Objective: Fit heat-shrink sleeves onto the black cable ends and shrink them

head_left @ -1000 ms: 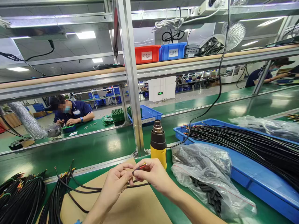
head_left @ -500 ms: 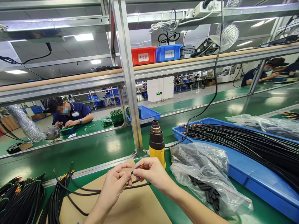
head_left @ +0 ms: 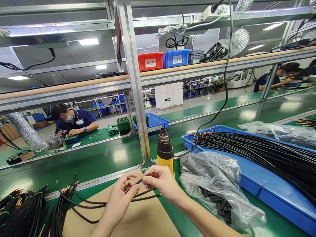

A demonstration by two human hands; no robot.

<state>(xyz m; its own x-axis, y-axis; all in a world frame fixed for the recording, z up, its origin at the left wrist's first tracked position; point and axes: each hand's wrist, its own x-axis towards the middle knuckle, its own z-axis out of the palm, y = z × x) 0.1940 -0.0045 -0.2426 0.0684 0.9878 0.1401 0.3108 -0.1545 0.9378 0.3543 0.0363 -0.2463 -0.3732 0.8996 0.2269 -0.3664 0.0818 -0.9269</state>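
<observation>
Green bench (head_left: 171, 208), tray (head_left: 278, 194) of cables (head_left: 259, 154), bag (head_left: 243, 200) of tubes (head_left: 223, 204), held cable (head_left: 139, 181)

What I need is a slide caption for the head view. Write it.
Left hand and right hand grip a black cable over a brown sheet, a heat gun standing beyond.

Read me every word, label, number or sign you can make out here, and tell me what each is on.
"不良品": label on the red bin.
"工具盒": label on the blue bin.
Label strip on the smaller blue tray: too small to read.
Badge on the seated co-worker: blurred.
Green sign on the white pillar: too small.
</observation>
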